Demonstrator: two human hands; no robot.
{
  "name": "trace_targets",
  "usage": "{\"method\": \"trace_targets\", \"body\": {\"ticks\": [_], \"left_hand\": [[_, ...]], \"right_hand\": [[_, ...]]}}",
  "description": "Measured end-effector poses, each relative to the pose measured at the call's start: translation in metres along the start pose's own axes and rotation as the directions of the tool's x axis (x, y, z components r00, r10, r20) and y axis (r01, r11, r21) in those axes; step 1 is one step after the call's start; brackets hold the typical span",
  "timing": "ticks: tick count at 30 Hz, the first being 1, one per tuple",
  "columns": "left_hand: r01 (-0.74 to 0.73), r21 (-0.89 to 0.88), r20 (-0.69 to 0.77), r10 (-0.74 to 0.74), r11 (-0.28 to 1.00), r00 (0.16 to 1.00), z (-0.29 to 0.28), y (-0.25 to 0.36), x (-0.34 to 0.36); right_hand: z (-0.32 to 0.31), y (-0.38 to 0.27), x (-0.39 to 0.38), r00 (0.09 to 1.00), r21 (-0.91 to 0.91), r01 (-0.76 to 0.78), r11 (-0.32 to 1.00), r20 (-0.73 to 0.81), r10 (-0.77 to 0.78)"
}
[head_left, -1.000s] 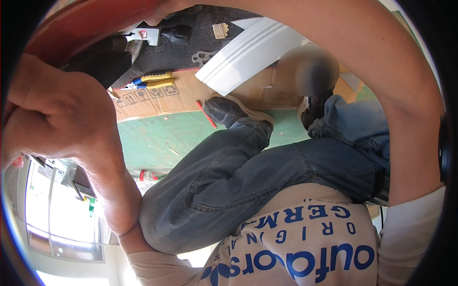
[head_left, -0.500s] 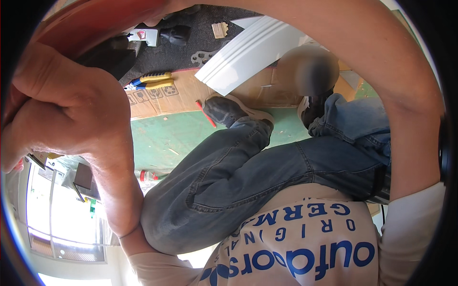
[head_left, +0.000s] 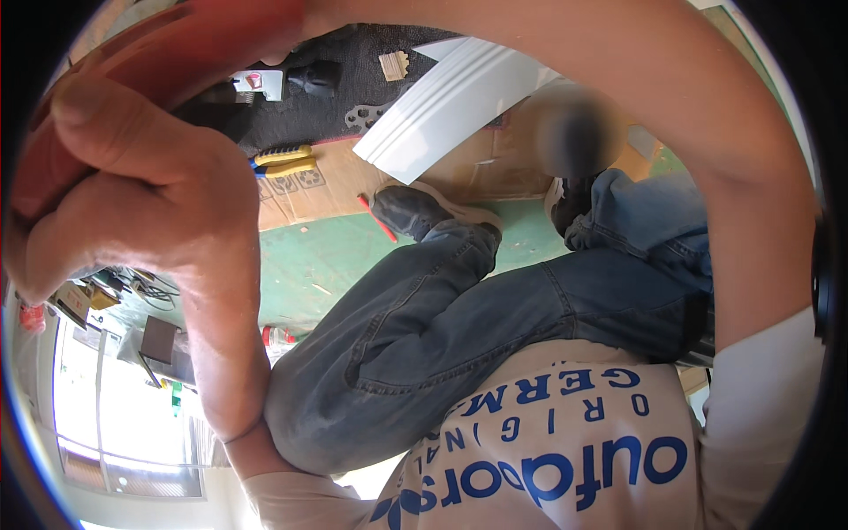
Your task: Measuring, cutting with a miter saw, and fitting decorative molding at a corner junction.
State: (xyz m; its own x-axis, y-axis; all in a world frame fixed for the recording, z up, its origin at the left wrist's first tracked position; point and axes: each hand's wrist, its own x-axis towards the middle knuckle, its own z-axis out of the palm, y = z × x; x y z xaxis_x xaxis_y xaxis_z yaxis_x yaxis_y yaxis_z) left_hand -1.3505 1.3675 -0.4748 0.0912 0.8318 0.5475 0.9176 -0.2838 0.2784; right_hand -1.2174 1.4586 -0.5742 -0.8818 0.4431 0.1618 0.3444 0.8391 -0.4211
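Note:
At the left, my left hand [head_left: 168,194] is closed around a long, smooth dark red object [head_left: 168,49], with the thumb lying along it. The kind of object does not show, as it runs out of view at the upper left. My right forearm [head_left: 618,53] arches from the right side across the top towards the red object's upper end. Only a small patch of skin shows below that end, so the right hand's fingers are hidden. Just right of my left hand lie pliers [head_left: 283,162] with yellow and blue handles, on a cardboard sheet [head_left: 340,177].
On a black mat [head_left: 291,115] are a small wooden block [head_left: 394,64], a holed metal plate [head_left: 362,117] and a black item [head_left: 316,78]. White ridged trim [head_left: 450,106] crosses mat and cardboard. A red pen [head_left: 377,218] lies beside my shoe on the green floor [head_left: 300,252].
My left hand has shifted slightly right and now hides more of the pliers and the dark item beside it. The whole view has moved a little; the hand still grips the red object.

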Motion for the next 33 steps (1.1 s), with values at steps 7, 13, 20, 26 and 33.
{"method": "trace_targets", "body": {"ticks": [7, 13, 20, 26, 33], "left_hand": [[-0.029, 0.253, 0.037, 0.021, 0.967, 0.999, -0.018, 0.010, -0.002], [0.464, -0.228, 0.034, -0.469, 0.856, 0.883, -0.124, -0.057, 0.069], [-0.088, 0.467, 0.247, -0.034, 0.880, 0.968, -0.247, -0.255, 0.152], [0.172, 0.292, 0.325, -0.266, 0.941, 0.907, -0.250, -0.266, 0.175], [0.774, -0.532, -0.059, -0.928, 0.342, 0.369, -0.329, -0.190, 0.133]], "right_hand": [[0.021, -0.004, 0.008, 0.999, -0.160, 0.048, 0.986, 0.033, -0.043], [0.017, -0.007, 0.007, 0.998, -0.164, 0.054, 0.985, 0.023, -0.051], [0.009, -0.012, 0.008, 0.995, -0.171, 0.093, 0.981, -0.031, -0.099], [-0.035, -0.016, -0.006, 0.995, -0.111, 0.101, 0.989, 0.009, -0.100], [-0.189, -0.057, -0.092, 0.763, 0.377, -0.632, 0.677, 0.456, 0.458]]}}
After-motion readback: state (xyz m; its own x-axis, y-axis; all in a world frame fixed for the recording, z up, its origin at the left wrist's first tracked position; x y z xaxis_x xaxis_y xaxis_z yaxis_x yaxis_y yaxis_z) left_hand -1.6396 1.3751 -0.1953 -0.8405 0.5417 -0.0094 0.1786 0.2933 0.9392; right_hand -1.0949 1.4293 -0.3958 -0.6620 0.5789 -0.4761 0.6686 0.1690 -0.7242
